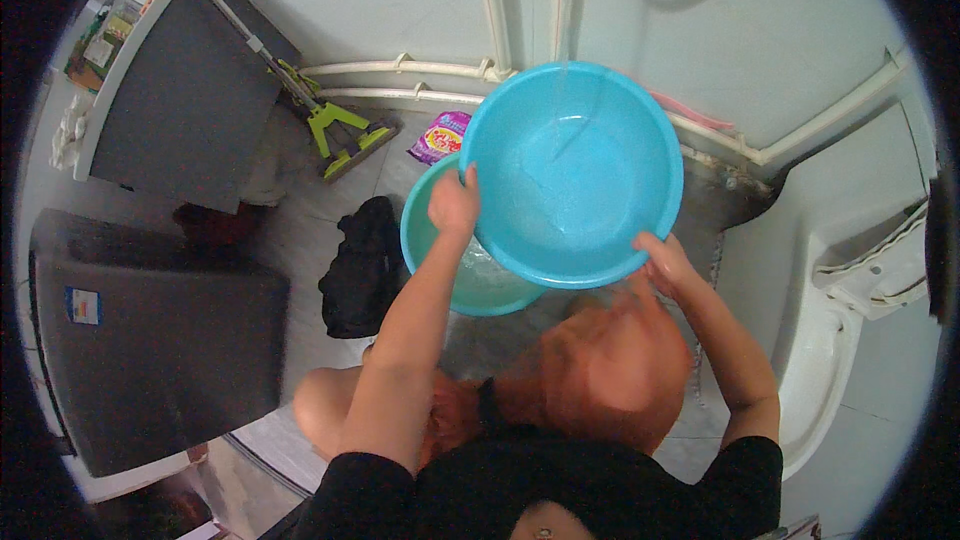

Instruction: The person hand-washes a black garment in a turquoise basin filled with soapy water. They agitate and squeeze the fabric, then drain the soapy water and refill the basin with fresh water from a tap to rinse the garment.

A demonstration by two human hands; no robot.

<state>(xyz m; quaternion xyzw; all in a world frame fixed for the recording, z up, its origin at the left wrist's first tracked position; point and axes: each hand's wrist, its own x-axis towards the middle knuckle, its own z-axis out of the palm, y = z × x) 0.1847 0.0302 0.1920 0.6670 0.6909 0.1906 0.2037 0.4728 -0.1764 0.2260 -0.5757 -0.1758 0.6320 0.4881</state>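
Both hands hold up a light-blue plastic basin (600,157) by its rim, with its inside facing the camera. My left hand (454,202) grips the rim at the left, thumb up. My right hand (664,262) grips it at the lower right. Some clear water seems to lie inside the basin. Below and partly behind it, a green plastic basin (495,292) stands on the floor with water in it; the blue basin hides much of it. A black cloth bundle (362,270) lies on the floor to the left. Behind the green basin is a purple packet (441,137) bearing writing.
A green-headed sponge mop (337,127) leans at the upper left beside a grey panel (195,82). A dark grey appliance (165,345) stands at the left. White pipes (397,67) run along the wall. A white squat toilet or similar ceramic fixture (817,375) is at the right.
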